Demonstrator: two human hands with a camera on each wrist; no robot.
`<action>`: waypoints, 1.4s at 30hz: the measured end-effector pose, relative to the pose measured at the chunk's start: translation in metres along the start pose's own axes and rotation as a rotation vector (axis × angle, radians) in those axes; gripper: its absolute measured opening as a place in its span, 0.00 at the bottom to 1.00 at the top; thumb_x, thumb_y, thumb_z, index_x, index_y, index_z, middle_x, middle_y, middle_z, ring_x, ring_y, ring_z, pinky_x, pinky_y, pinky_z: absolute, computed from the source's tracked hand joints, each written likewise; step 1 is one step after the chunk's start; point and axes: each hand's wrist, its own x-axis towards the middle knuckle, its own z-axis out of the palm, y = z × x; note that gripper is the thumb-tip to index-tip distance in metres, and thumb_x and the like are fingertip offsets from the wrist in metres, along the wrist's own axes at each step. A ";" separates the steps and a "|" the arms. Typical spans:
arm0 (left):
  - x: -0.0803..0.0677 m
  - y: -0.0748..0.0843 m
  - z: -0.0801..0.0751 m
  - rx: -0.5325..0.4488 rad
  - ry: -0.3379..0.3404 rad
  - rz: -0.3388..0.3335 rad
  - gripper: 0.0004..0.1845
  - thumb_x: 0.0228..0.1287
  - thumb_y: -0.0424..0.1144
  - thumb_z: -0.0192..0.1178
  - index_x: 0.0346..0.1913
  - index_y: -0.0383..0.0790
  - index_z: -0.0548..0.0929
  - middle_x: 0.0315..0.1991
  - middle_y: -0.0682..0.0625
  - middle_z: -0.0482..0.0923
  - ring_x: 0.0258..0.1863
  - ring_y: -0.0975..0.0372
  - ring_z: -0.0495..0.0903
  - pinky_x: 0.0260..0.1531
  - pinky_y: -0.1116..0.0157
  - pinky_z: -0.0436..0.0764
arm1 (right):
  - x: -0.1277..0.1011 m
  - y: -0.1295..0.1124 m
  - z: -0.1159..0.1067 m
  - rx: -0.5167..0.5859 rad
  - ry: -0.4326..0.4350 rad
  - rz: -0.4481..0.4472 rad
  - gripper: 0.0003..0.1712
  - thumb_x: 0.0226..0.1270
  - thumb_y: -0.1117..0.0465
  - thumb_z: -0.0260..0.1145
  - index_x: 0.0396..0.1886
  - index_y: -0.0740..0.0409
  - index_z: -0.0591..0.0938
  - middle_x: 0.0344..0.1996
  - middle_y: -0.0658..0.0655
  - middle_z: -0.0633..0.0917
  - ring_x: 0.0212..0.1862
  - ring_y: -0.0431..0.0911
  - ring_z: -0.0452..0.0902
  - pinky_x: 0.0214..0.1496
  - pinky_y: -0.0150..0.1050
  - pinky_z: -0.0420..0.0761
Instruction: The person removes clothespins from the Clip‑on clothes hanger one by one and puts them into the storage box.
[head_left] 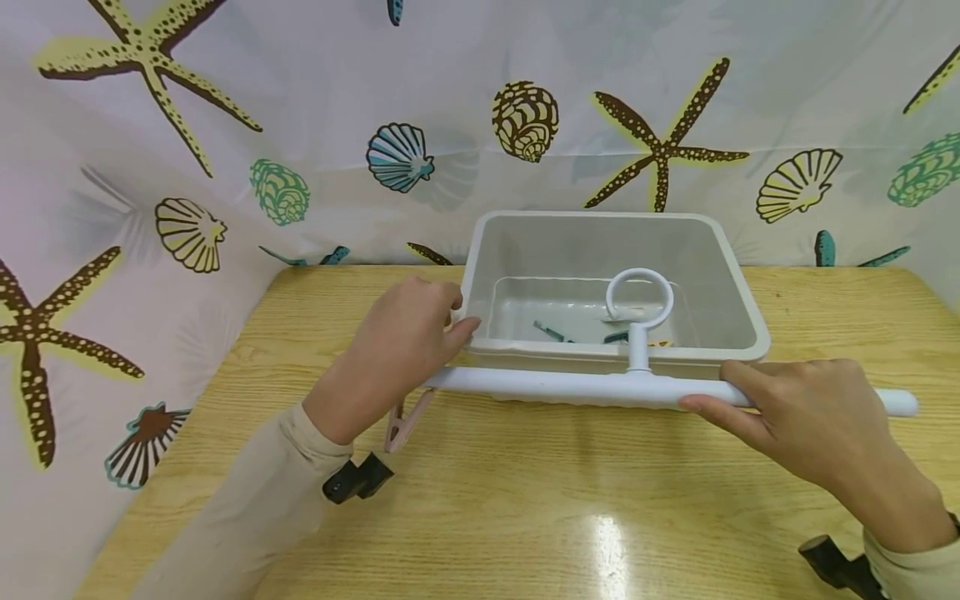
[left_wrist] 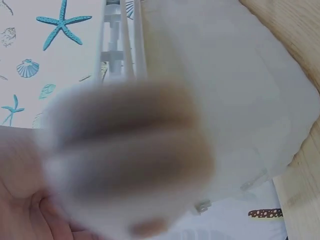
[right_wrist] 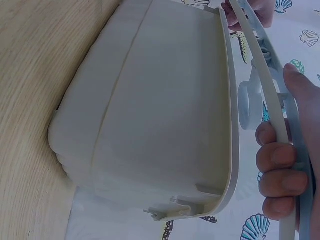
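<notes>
White bar [head_left: 570,386] with one ring [head_left: 640,298] on a short stem, lying along the near rim of one grey tub [head_left: 738,312]. Left hand [head_left: 393,350] curled over its left end, right hand [head_left: 810,417] gripping near the right end, fingers wrapped. Inside the tub, two or three small clips [head_left: 551,332], hard to count. One pink clip [head_left: 401,425] hanging below the left hand. Wooden table [head_left: 525,517], open in front.

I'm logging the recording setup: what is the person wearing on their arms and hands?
Both hands are bare: left hand, right hand. Each arm has a long beige sleeve reaching the wrist. A small black device sits at the left wrist, another at the right.
</notes>
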 end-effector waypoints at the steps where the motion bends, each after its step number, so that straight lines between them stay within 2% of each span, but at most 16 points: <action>1: -0.002 -0.001 -0.001 0.003 0.000 -0.003 0.12 0.64 0.40 0.64 0.35 0.30 0.84 0.27 0.44 0.82 0.25 0.58 0.79 0.28 0.62 0.78 | 0.000 0.000 0.000 0.002 -0.001 0.001 0.36 0.67 0.25 0.33 0.16 0.48 0.57 0.10 0.40 0.49 0.12 0.35 0.40 0.13 0.34 0.43; 9: -0.035 -0.008 -0.009 -0.016 0.011 -0.049 0.14 0.66 0.41 0.63 0.41 0.30 0.84 0.32 0.42 0.84 0.30 0.55 0.81 0.32 0.59 0.81 | 0.001 0.000 -0.001 0.010 0.000 0.005 0.36 0.68 0.25 0.34 0.16 0.48 0.57 0.10 0.40 0.49 0.13 0.35 0.40 0.13 0.34 0.42; 13: -0.051 -0.014 -0.011 -0.063 0.042 -0.068 0.12 0.68 0.40 0.60 0.38 0.32 0.84 0.24 0.49 0.81 0.20 0.62 0.75 0.22 0.65 0.76 | 0.002 0.000 -0.002 0.005 0.019 0.001 0.36 0.68 0.26 0.34 0.16 0.48 0.57 0.10 0.40 0.49 0.13 0.35 0.40 0.13 0.34 0.43; 17: -0.063 -0.017 -0.007 -0.104 0.054 -0.052 0.13 0.72 0.40 0.56 0.35 0.34 0.83 0.15 0.55 0.72 0.12 0.66 0.64 0.13 0.69 0.65 | 0.002 0.000 -0.002 0.003 0.032 -0.004 0.35 0.68 0.26 0.34 0.16 0.48 0.57 0.10 0.40 0.49 0.12 0.35 0.40 0.13 0.34 0.43; 22: -0.072 -0.018 0.002 -0.130 0.052 -0.059 0.17 0.75 0.44 0.51 0.30 0.38 0.81 0.13 0.55 0.65 0.11 0.67 0.60 0.12 0.70 0.61 | 0.001 0.000 -0.002 0.001 0.029 -0.002 0.36 0.68 0.26 0.34 0.16 0.48 0.58 0.10 0.40 0.49 0.12 0.35 0.41 0.12 0.33 0.43; 26: -0.077 -0.019 0.008 -0.134 0.045 -0.075 0.21 0.75 0.46 0.49 0.24 0.41 0.77 0.11 0.56 0.63 0.10 0.67 0.58 0.11 0.70 0.60 | 0.000 0.000 -0.001 -0.002 0.021 0.003 0.36 0.68 0.26 0.33 0.16 0.48 0.58 0.10 0.40 0.50 0.12 0.35 0.41 0.12 0.33 0.43; 33: -0.087 -0.024 0.017 -0.165 0.012 -0.120 0.23 0.76 0.52 0.44 0.34 0.37 0.81 0.12 0.56 0.64 0.11 0.67 0.58 0.13 0.69 0.61 | 0.001 0.000 -0.002 -0.009 0.020 0.001 0.36 0.68 0.26 0.33 0.16 0.49 0.59 0.09 0.40 0.50 0.12 0.35 0.41 0.12 0.34 0.43; 38: -0.093 -0.029 0.022 -0.210 -0.023 -0.136 0.25 0.76 0.55 0.43 0.24 0.43 0.75 0.11 0.57 0.60 0.11 0.68 0.55 0.12 0.70 0.58 | 0.002 0.000 -0.002 -0.010 0.019 0.004 0.37 0.68 0.25 0.33 0.16 0.49 0.59 0.09 0.40 0.50 0.12 0.35 0.41 0.12 0.34 0.43; 42: -0.098 -0.033 0.028 -0.296 -0.069 -0.149 0.25 0.76 0.54 0.44 0.23 0.44 0.74 0.10 0.58 0.61 0.10 0.69 0.54 0.11 0.71 0.58 | 0.002 -0.001 -0.003 -0.008 0.014 0.008 0.37 0.68 0.25 0.32 0.16 0.49 0.59 0.09 0.40 0.50 0.12 0.36 0.42 0.12 0.34 0.44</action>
